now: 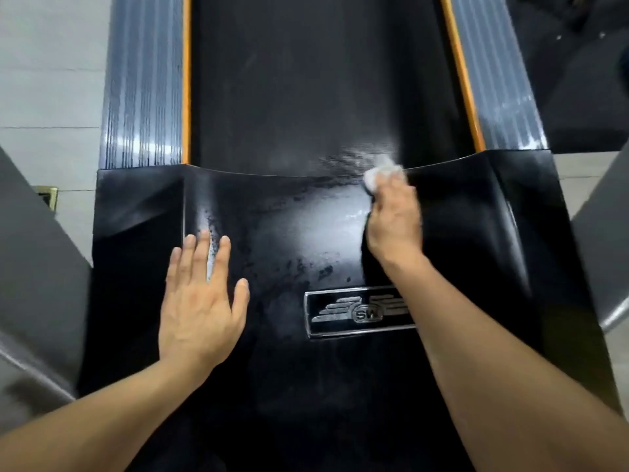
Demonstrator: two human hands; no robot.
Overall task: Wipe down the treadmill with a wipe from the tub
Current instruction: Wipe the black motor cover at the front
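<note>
I look down on the treadmill's glossy black motor cover (282, 233), smeared with damp streaks and dark specks. My right hand (394, 216) grips a crumpled white wipe (381, 173) and presses it on the cover's far edge, where the black belt (306, 80) begins. My left hand (200, 301) lies flat on the cover's left part, fingers straight and spread. A silver badge (354, 311) sits on the cover near my right forearm. The tub is out of sight.
Grey ribbed side rails (143, 80) with orange trim (459, 63) flank the belt. Grey uprights (30, 250) rise at both sides of the cover. Pale floor tiles (51, 63) lie to the left, a dark machine base (585, 80) to the right.
</note>
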